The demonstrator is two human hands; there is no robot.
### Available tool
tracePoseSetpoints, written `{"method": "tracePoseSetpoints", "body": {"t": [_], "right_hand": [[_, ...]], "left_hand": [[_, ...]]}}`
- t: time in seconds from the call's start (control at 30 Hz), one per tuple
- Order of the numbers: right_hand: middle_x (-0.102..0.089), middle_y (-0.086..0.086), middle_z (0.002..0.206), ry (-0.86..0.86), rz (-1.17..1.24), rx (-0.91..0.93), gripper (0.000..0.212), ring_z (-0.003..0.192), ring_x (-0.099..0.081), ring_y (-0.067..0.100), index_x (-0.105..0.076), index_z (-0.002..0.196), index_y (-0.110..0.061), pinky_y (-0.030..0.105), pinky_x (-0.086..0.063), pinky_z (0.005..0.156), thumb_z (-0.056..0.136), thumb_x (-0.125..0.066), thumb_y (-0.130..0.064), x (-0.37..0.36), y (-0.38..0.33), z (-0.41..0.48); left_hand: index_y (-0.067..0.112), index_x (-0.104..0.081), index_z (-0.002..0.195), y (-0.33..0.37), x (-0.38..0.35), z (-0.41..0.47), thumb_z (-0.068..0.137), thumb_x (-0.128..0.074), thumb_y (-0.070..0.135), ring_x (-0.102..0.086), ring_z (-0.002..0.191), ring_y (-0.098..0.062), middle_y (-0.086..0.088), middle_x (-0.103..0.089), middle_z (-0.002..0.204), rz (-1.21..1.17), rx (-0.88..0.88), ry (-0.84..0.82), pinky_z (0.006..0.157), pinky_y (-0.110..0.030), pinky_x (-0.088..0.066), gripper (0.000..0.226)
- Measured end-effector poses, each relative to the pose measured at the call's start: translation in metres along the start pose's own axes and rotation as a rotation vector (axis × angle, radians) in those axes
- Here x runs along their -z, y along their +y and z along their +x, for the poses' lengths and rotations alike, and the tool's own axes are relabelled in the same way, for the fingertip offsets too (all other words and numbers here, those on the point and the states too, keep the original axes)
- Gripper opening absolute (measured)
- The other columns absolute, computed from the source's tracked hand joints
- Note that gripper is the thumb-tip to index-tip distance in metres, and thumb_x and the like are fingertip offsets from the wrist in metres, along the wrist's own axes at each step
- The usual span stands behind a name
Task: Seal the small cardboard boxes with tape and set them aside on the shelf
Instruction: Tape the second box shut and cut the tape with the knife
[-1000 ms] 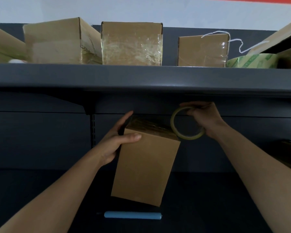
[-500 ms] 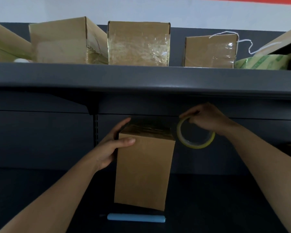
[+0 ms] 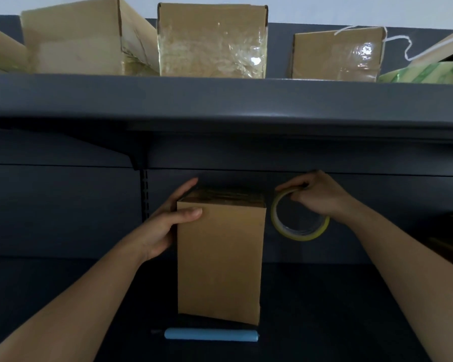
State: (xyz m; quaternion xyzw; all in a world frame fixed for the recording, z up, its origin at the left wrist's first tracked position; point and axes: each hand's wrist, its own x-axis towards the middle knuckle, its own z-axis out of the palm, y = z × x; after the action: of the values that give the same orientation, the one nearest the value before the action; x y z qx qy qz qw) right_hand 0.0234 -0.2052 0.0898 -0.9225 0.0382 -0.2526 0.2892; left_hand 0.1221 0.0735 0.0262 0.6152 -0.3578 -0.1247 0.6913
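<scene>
Small cardboard box (image 3: 220, 259) is standing on end on the dark desk (image 3: 324, 322), below the upper shelf (image 3: 220, 100). Long axis is running vertical. One broad plain face is facing the camera. The top end is pointing up and showing a glossy, taped-looking surface, seen only at a shallow angle. Lower end is sitting down at the desk; cannot tell whether it is resting fully.

Left grip (image 3: 165, 228) is clasping the box's upper left corner. The thumb is lying flat across the front face just under the top edge, and the fingers are wrapping round the left side, tips showing at the top rear corner. The grip is spread only as wide as that corner.

Right grip (image 3: 322, 197) is pinching the top rim of the tape roll (image 3: 298, 237), fingers bunched close together. The roll is hanging on edge, hole facing the camera, just beside the box's top right corner. Cannot tell if roll and box are touching.

A blue cylinder (image 3: 211, 334) is lying on the desk just in front of the box's base, long axis running left to right.

On the upper shelf, three taped boxes are sitting in a row: left (image 3: 89, 40), middle (image 3: 212, 43), right (image 3: 338, 56). A white cord (image 3: 403, 47) is trailing from the right one.
</scene>
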Motion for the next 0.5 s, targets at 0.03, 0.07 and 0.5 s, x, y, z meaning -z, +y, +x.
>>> {"method": "tracePoseSetpoints", "body": {"t": [0.03,0.07,0.5], "right_hand": [[-0.064,-0.012,0.072,-0.003,0.011,-0.003,0.035,0.039,-0.049,-0.009,-0.074,0.095,-0.031,0.007,-0.033,0.040,0.086,-0.056,-0.002,-0.002,0.002,-0.001],[-0.065,-0.011,0.073,-0.002,0.025,-0.003,0.035,0.040,-0.050,-0.007,-0.074,0.095,-0.031,0.007,-0.033,0.040,0.086,-0.056,-0.001,-0.003,0.003,-0.001],[-0.070,-0.005,0.102,-0.052,0.134,-0.127,0.027,0.094,-0.061,0.005,-0.074,0.105,-0.026,0.008,-0.042,0.065,0.088,-0.060,-0.010,-0.033,0.018,0.001]], "left_hand": [[0.051,-0.049,0.130,0.000,0.000,0.001,0.037,-0.093,0.048,-0.058,0.115,-0.014,0.008,-0.057,0.132,0.004,0.003,-0.003,0.095,-0.032,-0.044,0.103],[0.050,-0.049,0.131,-0.001,0.001,0.001,0.037,-0.092,0.048,-0.058,0.116,-0.014,0.008,-0.057,0.132,0.008,0.006,-0.006,0.094,-0.032,-0.044,0.103],[0.052,-0.044,0.130,0.045,0.016,0.009,0.030,-0.073,0.082,-0.016,0.142,-0.009,0.023,-0.014,0.155,0.670,0.176,-0.172,0.118,-0.042,-0.013,0.108]]}}
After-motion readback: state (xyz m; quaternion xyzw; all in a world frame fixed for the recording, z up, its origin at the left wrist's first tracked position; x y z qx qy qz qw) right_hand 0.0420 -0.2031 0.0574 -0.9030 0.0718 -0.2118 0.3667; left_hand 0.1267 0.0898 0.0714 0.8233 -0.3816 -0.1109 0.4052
